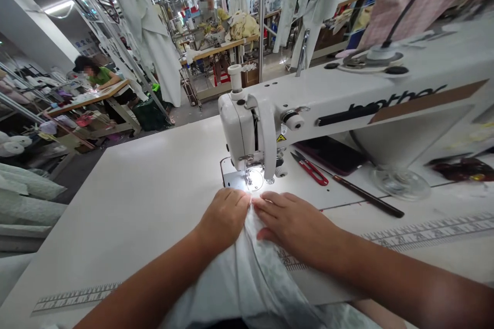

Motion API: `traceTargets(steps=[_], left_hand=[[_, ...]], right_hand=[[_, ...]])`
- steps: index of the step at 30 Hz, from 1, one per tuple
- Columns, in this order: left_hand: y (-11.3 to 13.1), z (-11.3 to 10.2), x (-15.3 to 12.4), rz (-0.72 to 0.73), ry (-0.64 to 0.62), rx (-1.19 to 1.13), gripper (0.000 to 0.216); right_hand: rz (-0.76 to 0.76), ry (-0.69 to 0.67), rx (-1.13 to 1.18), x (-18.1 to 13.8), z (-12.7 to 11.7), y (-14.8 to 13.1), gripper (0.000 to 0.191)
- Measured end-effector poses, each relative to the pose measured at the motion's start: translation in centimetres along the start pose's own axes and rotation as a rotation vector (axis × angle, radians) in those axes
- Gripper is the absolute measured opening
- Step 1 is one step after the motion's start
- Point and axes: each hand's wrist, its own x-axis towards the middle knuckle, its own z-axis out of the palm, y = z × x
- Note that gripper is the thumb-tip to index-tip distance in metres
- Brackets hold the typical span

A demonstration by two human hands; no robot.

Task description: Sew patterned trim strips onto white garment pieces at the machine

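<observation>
My left hand (224,218) and my right hand (291,223) rest side by side on a pale printed fabric (241,280), gathering a raised fold of it between them. Their fingertips stop just short of the presser foot (249,177) of a white Brother sewing machine (309,103). The needle plate (234,180) lies lit beneath the machine head. The cloth runs from my hands back towards my body, and my hands hide its front edge.
Red-handled thread snips (309,168), a dark phone (331,154) and a dark-handled pointed tool (368,196) lie right of the machine. A measuring tape (428,231) is fixed along the white table (154,180). Co-workers (96,74) sit at other tables beyond hanging garments.
</observation>
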Motion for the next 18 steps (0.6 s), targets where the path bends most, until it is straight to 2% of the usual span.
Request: traceTargets(steps=[4,7,12,18], left_hand=[[-1.7,0.2,1.2,0.004,-0.019,0.047,0.021],[-2.2,0.5,1.8,0.04,0.017,0.093,0.02],[-2.6,0.9,2.1,0.054,0.083,0.118,0.02],[-2.5,1.3,1.9,-0.001,0.046,0.112,0.017]], right_hand=[[0.046,0.008,-0.014,1.2,0.2,0.6,0.028],[0.083,0.019,-0.064,1.5,0.6,0.6,0.031],[0.123,0.108,-0.127,1.5,1.3,0.4,0.03],[0.131,0.166,-0.115,1.3,1.5,0.6,0.028]])
